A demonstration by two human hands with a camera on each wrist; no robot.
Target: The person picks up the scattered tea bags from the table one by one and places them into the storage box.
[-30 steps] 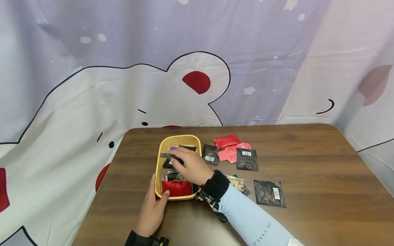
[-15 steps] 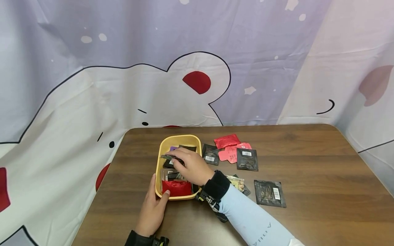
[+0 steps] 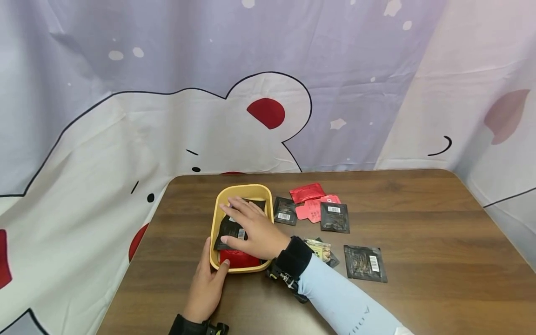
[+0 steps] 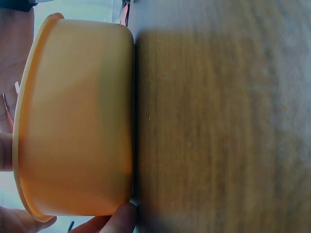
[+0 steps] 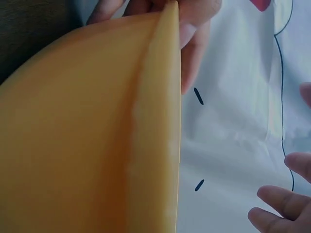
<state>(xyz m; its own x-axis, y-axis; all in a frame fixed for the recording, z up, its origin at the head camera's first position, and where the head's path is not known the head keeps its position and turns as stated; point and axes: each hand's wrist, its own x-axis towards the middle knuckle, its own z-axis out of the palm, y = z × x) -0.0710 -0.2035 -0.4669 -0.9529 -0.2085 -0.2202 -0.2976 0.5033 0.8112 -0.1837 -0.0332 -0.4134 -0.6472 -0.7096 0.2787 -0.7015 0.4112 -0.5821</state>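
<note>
Black packet point(image 3: 228, 231) lies inside the yellow basket point(image 3: 247, 190), left of the right hand point(image 3: 257, 230), the nearer one, and partly hidden by it; long axis indeterminable. Right hand spread, gripping nothing. Left hand point(image 3: 204, 286) grips the basket's near-left corner.

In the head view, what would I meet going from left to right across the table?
Left hand, yellow bin, black packet beside it, red packet, second black packet, far-right black packet.
</note>
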